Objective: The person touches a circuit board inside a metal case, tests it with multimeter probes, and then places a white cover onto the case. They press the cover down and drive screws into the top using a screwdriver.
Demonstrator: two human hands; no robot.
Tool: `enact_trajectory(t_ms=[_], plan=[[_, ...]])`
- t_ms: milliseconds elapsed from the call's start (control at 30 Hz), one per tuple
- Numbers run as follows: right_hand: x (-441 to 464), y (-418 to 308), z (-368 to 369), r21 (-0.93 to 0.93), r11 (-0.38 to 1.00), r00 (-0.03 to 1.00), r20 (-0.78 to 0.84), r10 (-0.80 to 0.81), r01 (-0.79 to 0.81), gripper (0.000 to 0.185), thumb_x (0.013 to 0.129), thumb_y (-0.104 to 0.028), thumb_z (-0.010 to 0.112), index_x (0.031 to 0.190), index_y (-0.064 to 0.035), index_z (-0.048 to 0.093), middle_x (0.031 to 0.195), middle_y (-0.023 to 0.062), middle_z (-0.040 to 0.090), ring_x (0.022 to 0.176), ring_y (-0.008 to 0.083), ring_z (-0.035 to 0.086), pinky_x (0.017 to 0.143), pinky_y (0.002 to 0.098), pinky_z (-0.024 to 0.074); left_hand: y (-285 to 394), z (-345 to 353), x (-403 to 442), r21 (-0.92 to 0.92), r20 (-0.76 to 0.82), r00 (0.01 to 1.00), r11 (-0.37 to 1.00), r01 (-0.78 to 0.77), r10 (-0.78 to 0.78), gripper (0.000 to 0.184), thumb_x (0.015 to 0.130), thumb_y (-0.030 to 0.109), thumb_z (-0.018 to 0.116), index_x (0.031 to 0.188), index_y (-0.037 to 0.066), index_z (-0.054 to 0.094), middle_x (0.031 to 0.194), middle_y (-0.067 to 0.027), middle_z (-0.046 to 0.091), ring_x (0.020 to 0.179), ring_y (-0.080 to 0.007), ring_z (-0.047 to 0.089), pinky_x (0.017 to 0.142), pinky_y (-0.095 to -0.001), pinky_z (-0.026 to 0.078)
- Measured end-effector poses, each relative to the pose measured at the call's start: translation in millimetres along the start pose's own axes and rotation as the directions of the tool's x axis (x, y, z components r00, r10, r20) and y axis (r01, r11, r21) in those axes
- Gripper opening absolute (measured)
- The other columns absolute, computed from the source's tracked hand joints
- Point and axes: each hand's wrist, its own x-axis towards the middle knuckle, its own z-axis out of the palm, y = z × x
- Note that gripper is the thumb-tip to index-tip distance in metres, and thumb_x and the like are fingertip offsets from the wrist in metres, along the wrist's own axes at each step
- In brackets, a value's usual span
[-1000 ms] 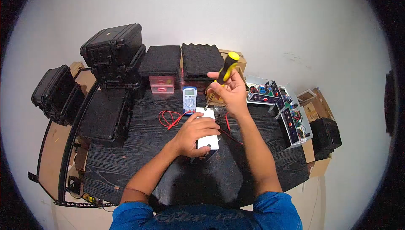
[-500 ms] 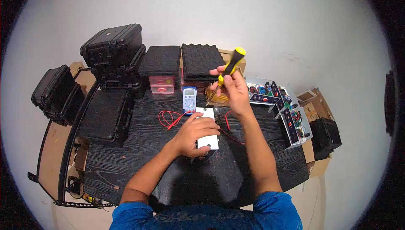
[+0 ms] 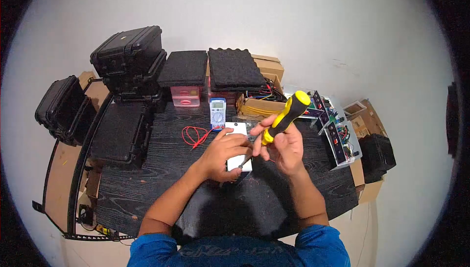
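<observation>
A white box (image 3: pixel 237 163) lies on the dark wood-grain table, with a round screw spot near each end of its top. Across its middle my left hand (image 3: pixel 223 154) is wrapped, gripping its sides. My right hand (image 3: pixel 283 149) holds a yellow and black screwdriver (image 3: pixel 286 117) by the handle, tilted, over the right side of the box. The screwdriver's shaft points down to the left, its tip at the screw spot on the near end. Just beyond the box is a blue and white multimeter (image 3: pixel 218 113) with a red lead (image 3: pixel 195 138) curled to its left.
Black hard cases (image 3: pixel 120 132) are stacked at the left. Black foam sheets (image 3: pixel 183 68) lie on pink drawers (image 3: pixel 186 96) at the back. A cardboard box (image 3: pixel 259 108) of cables stands behind the box. Open electronics housings (image 3: pixel 341 144) are at the right.
My right hand and the screwdriver have come down toward me, from the far end of the white box to its near end. My left hand keeps its grip on the box.
</observation>
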Motion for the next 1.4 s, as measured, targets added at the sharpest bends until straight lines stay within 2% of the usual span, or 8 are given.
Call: enact_trajectory(t_ms=[167, 267, 467, 667, 933, 1033, 1233, 1400], plan=[[-1.3, 7.2, 1.0, -0.034, 0.999, 1.000, -0.010, 0.021, -0.021, 0.048, 0.112, -0.035, 0.055, 0.140, 0.0036, 0.049, 0.124, 0.0254, 0.067, 0.080, 0.0209, 0.070, 0.062, 0.0272, 0.0521, 2.3, -2.6, 2.6, 0.009, 0.034, 0.999, 1.000, 0.012, -0.013, 0.059, 0.072, 0.036, 0.076, 0.125, 0.011, 0.070, 0.134, -0.0136, 0.067, 0.133, -0.0344, 0.059, 0.115, -0.0627, 0.034], [-1.3, 8.2, 1.1, -0.029, 0.999, 1.000, -0.021, 0.014, -0.015, 0.048, 0.111, -0.034, 0.057, 0.140, 0.0031, 0.049, 0.122, 0.0242, 0.068, 0.080, 0.0210, 0.071, 0.061, 0.0265, 0.0521, 5.2, -1.1, 4.7, 0.021, -0.017, 1.000, 1.000, 0.011, -0.011, 0.050, 0.081, 0.053, 0.066, 0.112, 0.014, 0.072, 0.126, -0.0138, 0.070, 0.124, -0.0386, 0.062, 0.110, -0.0571, 0.036], [-1.7, 4.3, 6.3, -0.166, 0.983, 0.996, -0.057, 0.068, -0.077, 0.047, 0.108, -0.031, 0.064, 0.138, 0.0027, 0.051, 0.118, 0.0217, 0.071, 0.085, 0.0245, 0.075, 0.059, 0.0262, 0.0553, 7.4, -7.7, 2.6, 0.049, 0.090, 0.995, 0.998, 0.049, -0.053, 0.057, 0.072, 0.029, 0.077, 0.126, 0.012, 0.069, 0.136, -0.0126, 0.067, 0.137, -0.0329, 0.057, 0.117, -0.0652, 0.033], [1.8, 10.7, -5.5, 0.097, 0.980, 0.983, -0.048, 0.180, -0.175, 0.041, 0.102, -0.021, 0.073, 0.131, 0.0015, 0.055, 0.116, 0.0213, 0.072, 0.084, 0.0268, 0.076, 0.061, 0.0291, 0.0593, 14.9, -10.1, 9.9, 0.118, 0.113, 0.993, 0.993, 0.004, -0.017, 0.053, 0.073, 0.033, 0.082, 0.121, 0.014, 0.070, 0.135, -0.0110, 0.066, 0.139, -0.0330, 0.054, 0.118, -0.0666, 0.032], [2.3, 2.3, 2.6, 0.009, 0.995, 0.988, -0.115, 0.100, -0.100, 0.052, 0.095, -0.025, 0.081, 0.128, 0.0045, 0.055, 0.116, 0.0223, 0.071, 0.083, 0.0256, 0.077, 0.056, 0.0264, 0.0585, 15.3, -6.7, 13.5, 0.142, 0.156, 0.987, 0.990, 0.003, -0.026, 0.050, 0.079, 0.045, 0.080, 0.118, 0.014, 0.070, 0.134, -0.0087, 0.066, 0.141, -0.0318, 0.052, 0.121, -0.0662, 0.029], [4.6, 1.2, 1.5, 0.286, 0.950, 0.983, -0.087, 0.160, -0.130, 0.051, 0.094, -0.023, 0.082, 0.127, 0.0042, 0.054, 0.116, 0.0215, 0.071, 0.080, 0.0257, 0.077, 0.054, 0.0267, 0.0577, 15.9, -7.4, 15.2, 0.139, 0.149, 0.989, 0.990, -0.001, -0.020, 0.052, 0.080, 0.046, 0.079, 0.120, 0.015, 0.070, 0.133, -0.0088, 0.066, 0.140, -0.0316, 0.052, 0.121, -0.0656, 0.029], [-2.0, -3.7, -3.3, -0.068, 0.991, 0.987, -0.115, 0.108, -0.116, 0.048, 0.098, -0.025, 0.075, 0.130, 0.0038, 0.054, 0.123, 0.0269, 0.068, 0.085, 0.0297, 0.076, 0.061, 0.0319, 0.0609, 14.1, -3.1, 13.8, 0.136, 0.135, 0.991, 0.991, -0.001, -0.018, 0.052, 0.081, 0.046, 0.079, 0.122, 0.015, 0.071, 0.132, -0.0094, 0.067, 0.138, -0.0314, 0.054, 0.119, -0.0654, 0.030], [-0.6, -3.0, -10.8, 0.185, 0.975, 0.990, -0.047, 0.133, -0.123, 0.045, 0.098, -0.016, 0.075, 0.132, 0.0049, 0.053, 0.124, 0.0242, 0.068, 0.089, 0.0259, 0.076, 0.064, 0.0290, 0.0613, 18.6, -6.8, 16.6, 0.146, 0.151, 0.988, 0.989, 0.005, -0.027, 0.050, 0.080, 0.045, 0.081, 0.119, 0.014, 0.073, 0.131, -0.0097, 0.067, 0.137, -0.0318, 0.055, 0.119, -0.0654, 0.031]])
